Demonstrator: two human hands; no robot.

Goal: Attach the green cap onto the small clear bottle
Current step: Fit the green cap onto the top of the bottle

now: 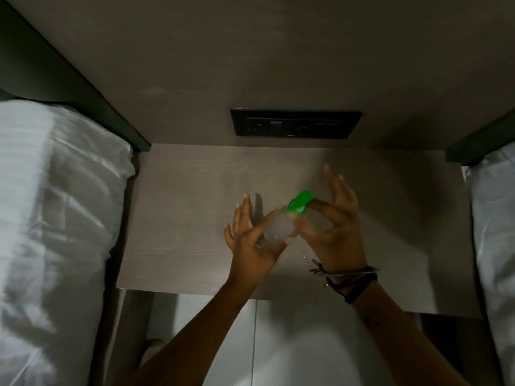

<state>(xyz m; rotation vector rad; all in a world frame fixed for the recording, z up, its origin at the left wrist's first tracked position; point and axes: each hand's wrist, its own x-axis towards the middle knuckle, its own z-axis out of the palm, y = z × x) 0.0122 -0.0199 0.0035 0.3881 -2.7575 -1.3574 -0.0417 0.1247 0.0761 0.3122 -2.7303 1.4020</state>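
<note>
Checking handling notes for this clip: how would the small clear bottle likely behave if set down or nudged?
Held tilted in the left hand, the small clear bottle looks empty, so probably light. Its rounded body may roll if laid down. With the green cap on top, it could tip easily.

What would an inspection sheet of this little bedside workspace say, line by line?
Surface: wood-grain table, a few droplets near the right wrist.
Job's things: small clear bottle held tilted above the table; green cap at its neck, seating cannot be told.
Clutter: nothing seen.
Hands: left hand grips the bottle; right hand pinches the cap, bracelets on its wrist.
Cables: nothing seen.
Surroundings: black socket panel on the wall; white pillows on both sides.
</note>
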